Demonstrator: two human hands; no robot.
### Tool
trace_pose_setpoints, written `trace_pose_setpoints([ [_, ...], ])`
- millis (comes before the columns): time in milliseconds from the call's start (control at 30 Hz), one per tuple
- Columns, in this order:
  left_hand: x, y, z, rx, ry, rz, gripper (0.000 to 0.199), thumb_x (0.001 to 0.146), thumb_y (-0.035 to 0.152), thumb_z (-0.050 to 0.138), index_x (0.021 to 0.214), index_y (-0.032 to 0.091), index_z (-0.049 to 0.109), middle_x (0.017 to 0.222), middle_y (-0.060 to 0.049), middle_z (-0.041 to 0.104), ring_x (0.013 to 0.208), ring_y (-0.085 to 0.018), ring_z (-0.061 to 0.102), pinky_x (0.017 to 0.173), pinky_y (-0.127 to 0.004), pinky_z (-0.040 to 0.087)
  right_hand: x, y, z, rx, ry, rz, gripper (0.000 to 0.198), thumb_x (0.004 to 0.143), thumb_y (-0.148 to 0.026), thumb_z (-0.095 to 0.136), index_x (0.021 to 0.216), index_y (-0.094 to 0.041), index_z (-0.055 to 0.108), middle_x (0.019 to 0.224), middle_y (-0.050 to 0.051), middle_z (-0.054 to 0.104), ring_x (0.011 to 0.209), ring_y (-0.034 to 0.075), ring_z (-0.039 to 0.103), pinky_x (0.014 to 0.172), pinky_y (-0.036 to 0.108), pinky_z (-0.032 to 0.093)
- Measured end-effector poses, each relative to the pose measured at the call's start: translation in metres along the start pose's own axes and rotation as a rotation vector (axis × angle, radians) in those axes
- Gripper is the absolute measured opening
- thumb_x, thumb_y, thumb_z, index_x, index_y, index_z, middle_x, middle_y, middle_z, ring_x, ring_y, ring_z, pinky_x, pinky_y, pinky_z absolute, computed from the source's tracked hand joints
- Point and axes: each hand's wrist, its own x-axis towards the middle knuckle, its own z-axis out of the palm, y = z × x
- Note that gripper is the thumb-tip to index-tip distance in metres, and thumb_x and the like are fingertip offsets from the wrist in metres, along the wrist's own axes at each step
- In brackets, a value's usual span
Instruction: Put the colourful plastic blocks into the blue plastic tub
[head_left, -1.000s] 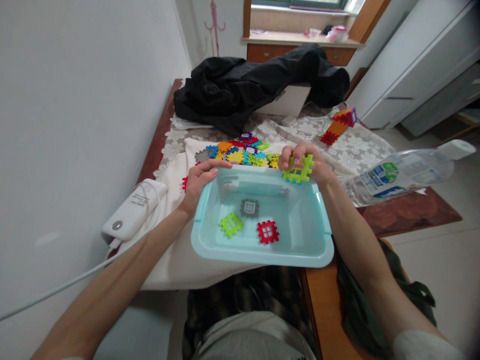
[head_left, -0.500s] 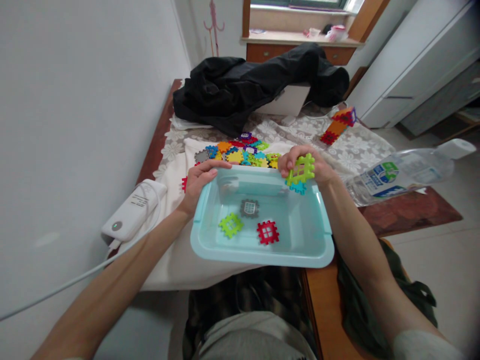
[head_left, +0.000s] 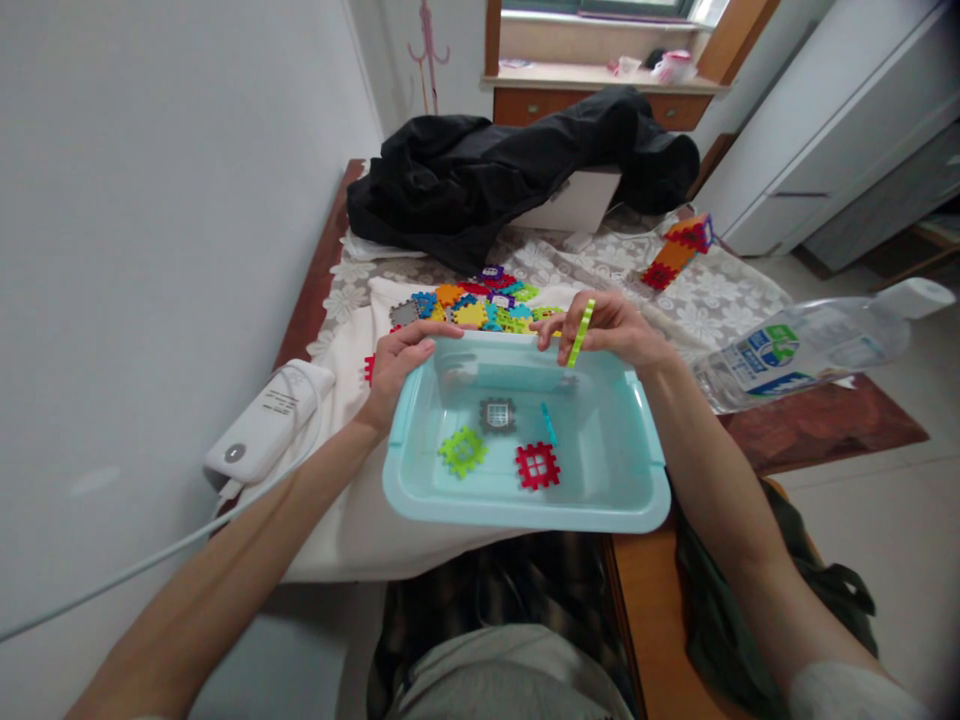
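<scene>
A light-blue plastic bin [head_left: 525, 516] stands in front of me. My left hand [head_left: 396, 372] is closed on its far left corner, fingers over the rim. Above the far right rim, my right hand [head_left: 621, 328] pinches a lime-green interlocking tile [head_left: 581, 334], turned edge-on. On the bin's floor lie a grey window tile [head_left: 498, 415], a second green tile [head_left: 463, 453] and a red window tile [head_left: 538, 466]. A blue tile [head_left: 550, 424] shows only its thin edge inside the bin.
Behind the bin is a pile of colourful tiles [head_left: 471, 314] on white cloth. A joined orange and red tile structure [head_left: 677, 250] stands at the right, near a plastic bottle [head_left: 817, 340]. Black clothing [head_left: 510, 165] lies at the back; a white power bank [head_left: 270, 420] sits left.
The blue tile has left my right hand and is in the bin. The green tile has turned edge-on in my right fingers, which shifted slightly left. My left hand stays on the rim.
</scene>
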Motion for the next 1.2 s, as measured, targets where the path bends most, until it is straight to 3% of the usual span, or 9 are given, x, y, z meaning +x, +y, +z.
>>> trace_pose_setpoints([
  [167, 0.000, 0.001, 0.002, -0.007, 0.008, -0.015, 0.027, 0.085, 0.041, 0.078, 0.097, 0.018, 0.088, 0.113, -0.013, 0.085, 0.101, -0.030, 0.079, 0.086, -0.037, 0.062, 0.003, -0.001, -0.007, -0.044, -0.136, -0.030, 0.027, 0.085, -0.049, 0.092, 0.083, -0.025, 0.082, 0.085, 0.005, 0.083, 0.100, 0.025, 0.079, 0.103, 0.047, 0.062],
  [333, 0.000, 0.002, 0.003, -0.022, 0.002, -0.014, 0.028, 0.084, 0.040, 0.078, 0.097, 0.017, 0.087, 0.116, -0.014, 0.086, 0.101, -0.031, 0.080, 0.086, -0.037, 0.062, 0.003, -0.007, -0.007, -0.103, -0.233, -0.003, 0.041, 0.084, -0.066, 0.088, 0.088, -0.026, 0.088, 0.129, 0.011, 0.082, 0.123, 0.030, 0.074, 0.113, 0.048, 0.057],
  [467, 0.000, 0.001, 0.002, -0.010, 0.004, 0.001, 0.027, 0.086, 0.040, 0.076, 0.097, 0.018, 0.088, 0.114, -0.014, 0.086, 0.101, -0.031, 0.080, 0.088, -0.038, 0.062, 0.002, 0.000, 0.001, -0.038, 0.077, 0.019, 0.065, 0.085, -0.090, 0.068, 0.093, -0.028, 0.086, 0.124, 0.010, 0.081, 0.117, 0.030, 0.076, 0.105, 0.047, 0.063],
  [533, 0.000, 0.001, 0.002, -0.011, -0.004, 0.019, 0.026, 0.086, 0.038, 0.076, 0.096, 0.018, 0.088, 0.115, -0.014, 0.086, 0.103, -0.030, 0.080, 0.090, -0.037, 0.062, 0.005, 0.009, 0.000, -0.106, 0.288, 0.007, 0.061, 0.090, -0.086, 0.066, 0.094, -0.028, 0.085, 0.113, 0.008, 0.082, 0.106, 0.027, 0.077, 0.099, 0.044, 0.065],
  [600, 0.000, 0.001, 0.002, -0.016, -0.006, 0.024, 0.025, 0.086, 0.037, 0.075, 0.096, 0.018, 0.088, 0.114, -0.013, 0.086, 0.104, -0.030, 0.080, 0.091, -0.037, 0.062, 0.008, 0.020, -0.006, -0.314, 0.375, 0.028, 0.049, 0.095, -0.073, 0.071, 0.105, -0.028, 0.085, 0.113, 0.008, 0.083, 0.106, 0.026, 0.077, 0.101, 0.044, 0.063],
  [767, -0.001, 0.002, 0.003, -0.016, 0.007, 0.006, 0.026, 0.086, 0.039, 0.076, 0.096, 0.018, 0.088, 0.114, -0.013, 0.086, 0.101, -0.030, 0.080, 0.088, -0.037, 0.063, 0.015, 0.048, -0.025, -0.834, 0.115, 0.132, 0.049, 0.084, -0.041, 0.086, 0.129, -0.024, 0.083, 0.146, 0.015, 0.075, 0.139, 0.039, 0.066, 0.125, 0.058, 0.046],
  [867, -0.001, 0.002, 0.003, -0.029, 0.010, -0.003, 0.026, 0.085, 0.039, 0.076, 0.096, 0.018, 0.087, 0.112, -0.013, 0.086, 0.099, -0.030, 0.080, 0.087, -0.037, 0.063, 0.015, 0.056, -0.029, -0.893, 0.017, 0.159, 0.049, 0.081, -0.036, 0.082, 0.128, -0.021, 0.083, 0.143, 0.017, 0.076, 0.137, 0.041, 0.068, 0.123, 0.056, 0.047],
  [1033, 0.000, 0.002, 0.003, -0.038, 0.012, -0.004, 0.027, 0.084, 0.039, 0.078, 0.096, 0.016, 0.087, 0.110, -0.014, 0.086, 0.094, -0.029, 0.080, 0.086, -0.037, 0.063, 0.012, 0.056, -0.025, -0.868, 0.096, 0.135, 0.033, 0.080, -0.038, 0.081, 0.107, -0.021, 0.086, 0.113, 0.010, 0.083, 0.108, 0.032, 0.075, 0.103, 0.046, 0.056],
  [1200, 0.000, 0.000, 0.002, -0.034, 0.012, -0.002, 0.028, 0.083, 0.040, 0.078, 0.095, 0.017, 0.087, 0.110, -0.014, 0.086, 0.092, -0.028, 0.080, 0.083, -0.035, 0.063, 0.011, 0.055, -0.019, -0.756, 0.213, 0.108, 0.036, 0.080, -0.045, 0.080, 0.107, -0.022, 0.083, 0.111, 0.008, 0.082, 0.103, 0.029, 0.073, 0.095, 0.041, 0.057],
])
